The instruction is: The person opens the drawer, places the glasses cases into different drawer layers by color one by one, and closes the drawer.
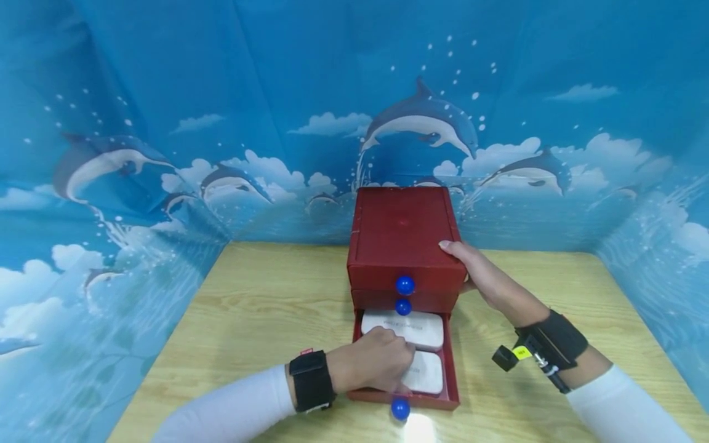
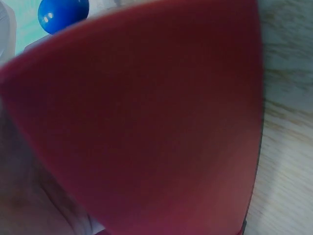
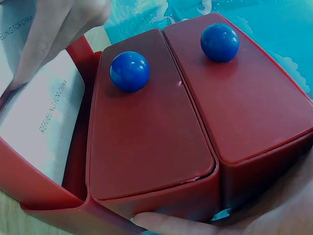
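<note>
A red three-drawer box [image 1: 407, 227] with blue ball knobs stands on the table, its bottom drawer [image 1: 453, 375] pulled out. Two white rounded cases lie in that drawer, a far case [image 1: 429, 329] and a near case [image 1: 426, 372]. My left hand [image 1: 382, 360] reaches over the near case, fingers bent down into the gap between the cases and thumb towards the drawer front. In the right wrist view, dark lettering shows on the far case [image 3: 54, 110]. My right hand [image 1: 482, 271] grips the box's right side, thumb on the top edge and fingers along the side wall.
Pale wood tabletop [image 1: 266, 301] extends on both sides of the drawer box. A blue dolphin-print backdrop [image 1: 310, 154] rises close behind it. Red drawer wall [image 2: 146, 117] fills most of the left wrist view, with a blue knob [image 2: 63, 14] at the upper left.
</note>
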The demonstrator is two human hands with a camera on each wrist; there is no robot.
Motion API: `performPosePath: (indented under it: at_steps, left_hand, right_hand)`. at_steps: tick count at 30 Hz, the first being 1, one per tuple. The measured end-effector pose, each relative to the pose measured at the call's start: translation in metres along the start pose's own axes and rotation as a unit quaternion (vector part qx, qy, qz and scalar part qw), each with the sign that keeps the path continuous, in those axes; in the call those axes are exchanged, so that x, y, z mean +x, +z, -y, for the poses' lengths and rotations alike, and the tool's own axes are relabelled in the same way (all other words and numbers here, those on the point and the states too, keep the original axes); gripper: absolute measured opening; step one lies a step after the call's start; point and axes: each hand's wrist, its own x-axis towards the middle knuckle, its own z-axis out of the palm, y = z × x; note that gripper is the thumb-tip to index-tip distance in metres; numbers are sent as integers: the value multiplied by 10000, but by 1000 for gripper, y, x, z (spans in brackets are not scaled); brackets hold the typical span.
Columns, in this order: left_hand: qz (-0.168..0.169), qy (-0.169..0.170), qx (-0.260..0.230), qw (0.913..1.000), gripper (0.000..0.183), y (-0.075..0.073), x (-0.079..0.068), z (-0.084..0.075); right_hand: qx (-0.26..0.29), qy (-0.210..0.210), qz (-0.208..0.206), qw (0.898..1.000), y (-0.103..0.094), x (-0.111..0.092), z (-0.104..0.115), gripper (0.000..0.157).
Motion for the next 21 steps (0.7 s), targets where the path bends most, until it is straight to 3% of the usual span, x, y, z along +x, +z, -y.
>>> performPosePath:
  at_steps: [9,21]
  left_hand:
    - [115,60,151,9998,48,-5,1,0]
    - [109,-22,447,9989,69,-7,-5,0]
  right_hand:
    - [8,-3,-70,10000,-4,-1,3,65]
    - [64,-20,-9,10000,-1,0,0,65]
